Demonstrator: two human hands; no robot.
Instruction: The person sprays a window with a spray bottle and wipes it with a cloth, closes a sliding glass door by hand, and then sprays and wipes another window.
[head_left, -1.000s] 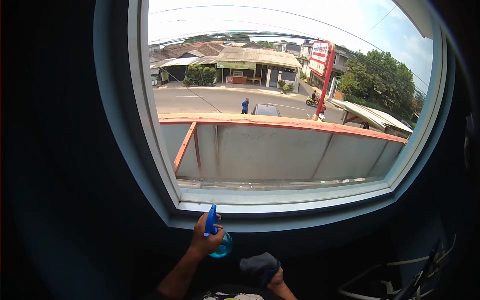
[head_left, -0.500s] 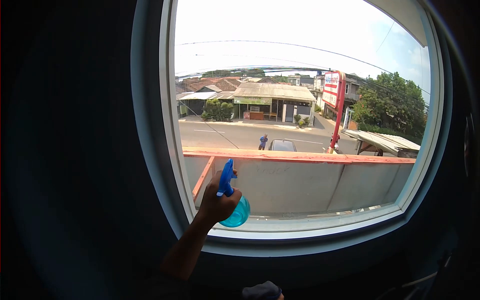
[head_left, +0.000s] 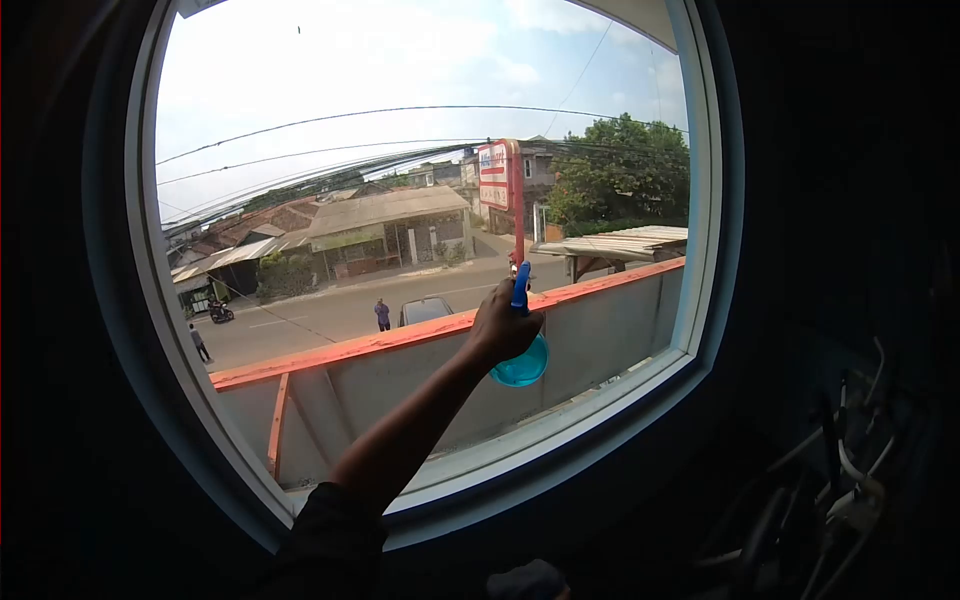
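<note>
My left hand [head_left: 505, 325] reaches out in front of the window glass, fingers wrapped round a spray bottle [head_left: 522, 362]. The bottle has a blue trigger head [head_left: 521, 286] and a clear turquoise body. A white-framed window [head_left: 590, 432] fills the middle of the view. At the bottom edge, a dark grey-blue cloth [head_left: 528, 580] shows dimly. My right hand [head_left: 563, 592] is barely visible beside it and seems closed on it; most of that hand lies below the view.
Dark walls surround the window. Metal-framed items [head_left: 850, 480] stand in shadow at the lower right. Beyond the glass are an orange-topped parapet [head_left: 350, 350], a street, a parked car [head_left: 426, 310], a red-and-white sign [head_left: 495, 175], and people on the road.
My view has turned right and tilted, so the window sits further left. My left hand has moved rightward across the window with the spray bottle. The cloth stays low in view.
</note>
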